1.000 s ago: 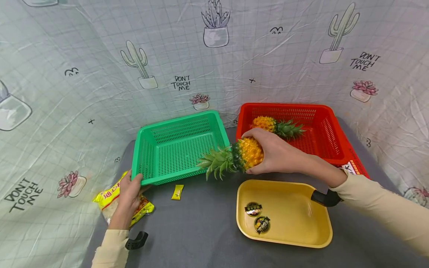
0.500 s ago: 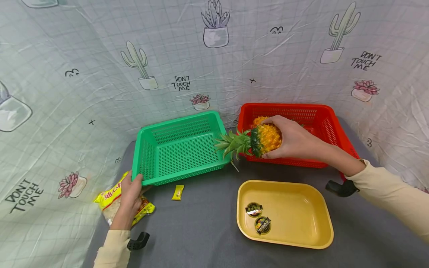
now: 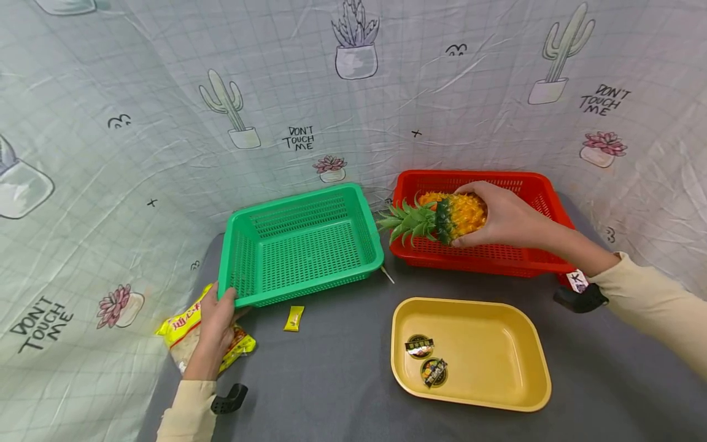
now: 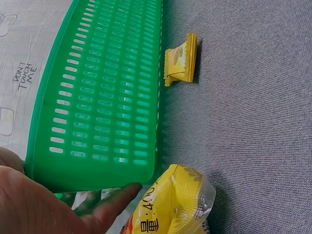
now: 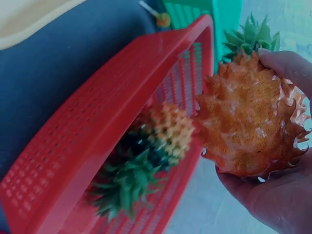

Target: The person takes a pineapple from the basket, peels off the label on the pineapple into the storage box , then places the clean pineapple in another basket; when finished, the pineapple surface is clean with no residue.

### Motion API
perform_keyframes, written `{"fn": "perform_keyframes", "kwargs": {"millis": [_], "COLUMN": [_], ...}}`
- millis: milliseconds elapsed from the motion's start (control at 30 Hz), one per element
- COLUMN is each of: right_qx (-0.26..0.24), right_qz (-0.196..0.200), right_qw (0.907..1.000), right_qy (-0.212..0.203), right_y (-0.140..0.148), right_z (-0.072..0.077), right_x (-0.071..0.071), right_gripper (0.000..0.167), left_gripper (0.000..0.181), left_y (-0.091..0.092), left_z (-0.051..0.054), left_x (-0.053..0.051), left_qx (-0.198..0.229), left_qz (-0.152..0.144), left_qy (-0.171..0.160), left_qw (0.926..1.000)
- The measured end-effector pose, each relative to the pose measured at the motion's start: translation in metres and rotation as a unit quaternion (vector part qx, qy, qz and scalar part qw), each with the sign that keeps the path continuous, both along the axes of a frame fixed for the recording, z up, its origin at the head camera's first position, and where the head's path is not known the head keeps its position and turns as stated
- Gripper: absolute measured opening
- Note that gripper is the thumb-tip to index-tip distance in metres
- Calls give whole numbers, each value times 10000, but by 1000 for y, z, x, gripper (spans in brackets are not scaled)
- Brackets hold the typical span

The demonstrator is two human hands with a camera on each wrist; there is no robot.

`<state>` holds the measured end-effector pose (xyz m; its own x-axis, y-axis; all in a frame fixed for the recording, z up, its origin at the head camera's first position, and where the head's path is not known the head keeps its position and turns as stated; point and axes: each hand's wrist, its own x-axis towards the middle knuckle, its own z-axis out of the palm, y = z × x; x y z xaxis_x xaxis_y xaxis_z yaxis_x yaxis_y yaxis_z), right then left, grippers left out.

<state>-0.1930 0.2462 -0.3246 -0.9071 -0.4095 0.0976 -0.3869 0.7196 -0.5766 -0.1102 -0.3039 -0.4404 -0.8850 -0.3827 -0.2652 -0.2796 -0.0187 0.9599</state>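
My right hand point(image 3: 505, 215) grips a small pineapple point(image 3: 466, 216) by its orange body, the leafy crown pointing left. It is above the red basket point(image 3: 486, 265). A second pineapple point(image 5: 170, 129) lies inside that basket; in the head view the held one mostly hides it. My left hand point(image 3: 216, 316) holds the near left corner of the green basket point(image 3: 309, 291), fingers under the rim in the left wrist view. Beside and partly behind that hand lies a yellow food packet point(image 3: 182, 331).
A yellow tray point(image 3: 491, 353) with two round stickers stands at the front right. One small yellow sachet point(image 3: 294, 318) lies before the green basket. A thin white stick with an orange end point(image 5: 163, 19) lies between the baskets. Patterned cloth point(image 3: 386, 110) hangs behind.
My right hand has carried the pineapple right and away from me, from beside the green basket to above the red one. The left hand stays on the green basket.
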Motion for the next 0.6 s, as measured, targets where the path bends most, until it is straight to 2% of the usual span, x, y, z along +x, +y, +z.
{"fn": "perform_keyframes", "kwargs": {"millis": [167,367,600], "right_qx": [34,145,317], "right_qz": [-199,-233,-173], "right_qw": [9994,9991,9986], "right_qy": [-277,-320,-397], "right_y": [17,33,42], "right_z": [-7,-20,-37], "right_x": [-6,-14,-18], "right_gripper": [89,90,91], "left_gripper": [62,62,61], "left_y": [1,0,1], "left_z": [0,0,0], "left_x": [0,2,2], "left_qx": [-168,-233,-175], "left_qz": [-24,-16,24], "left_qy": [63,84,26], "left_qw": [9998,9997,9998]}}
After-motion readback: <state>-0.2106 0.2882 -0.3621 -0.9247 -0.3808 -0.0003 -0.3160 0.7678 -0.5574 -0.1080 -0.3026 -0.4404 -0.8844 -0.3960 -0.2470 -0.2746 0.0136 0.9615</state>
